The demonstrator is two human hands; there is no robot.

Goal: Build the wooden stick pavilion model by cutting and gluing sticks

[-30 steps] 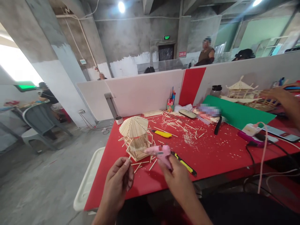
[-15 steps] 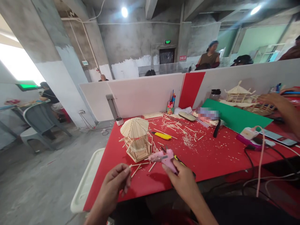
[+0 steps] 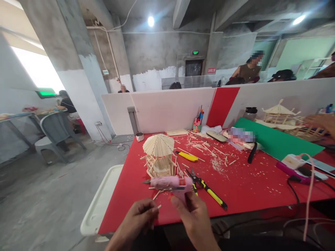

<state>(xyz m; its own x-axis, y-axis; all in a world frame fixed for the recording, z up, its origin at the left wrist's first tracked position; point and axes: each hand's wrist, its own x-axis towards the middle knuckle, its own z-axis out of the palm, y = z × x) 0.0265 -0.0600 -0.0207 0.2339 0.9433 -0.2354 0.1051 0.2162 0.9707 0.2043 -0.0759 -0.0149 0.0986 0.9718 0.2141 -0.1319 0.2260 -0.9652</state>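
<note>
Between the fingertips of my left hand [image 3: 143, 215] a small wooden stick [image 3: 159, 206] is pinched, its pale end poking out to the right. My right hand [image 3: 192, 218] is wrapped round the handle of a pink glue gun [image 3: 170, 183], whose nozzle points left, in front of a small stick pavilion [image 3: 158, 148]. The gun hides the pavilion's lower part. Pliers with black and yellow handles [image 3: 209, 191] lie just right of the gun. Behind them is a yellow utility knife [image 3: 187, 156].
Loose sticks and shavings [image 3: 217, 164] litter the red tabletop [image 3: 243, 188]. A pen holder [image 3: 197, 126] stands by the white partition [image 3: 170, 109]. At right are a green board [image 3: 277, 139], a purple power strip [image 3: 293, 173] with cables, and a co-worker's hand [image 3: 318, 122] near another stick model [image 3: 281, 109].
The glue gun has come closer and turned so its nozzle points left, uncovering the pliers. My left hand has moved down and right with the stick. The whole view has shifted.
</note>
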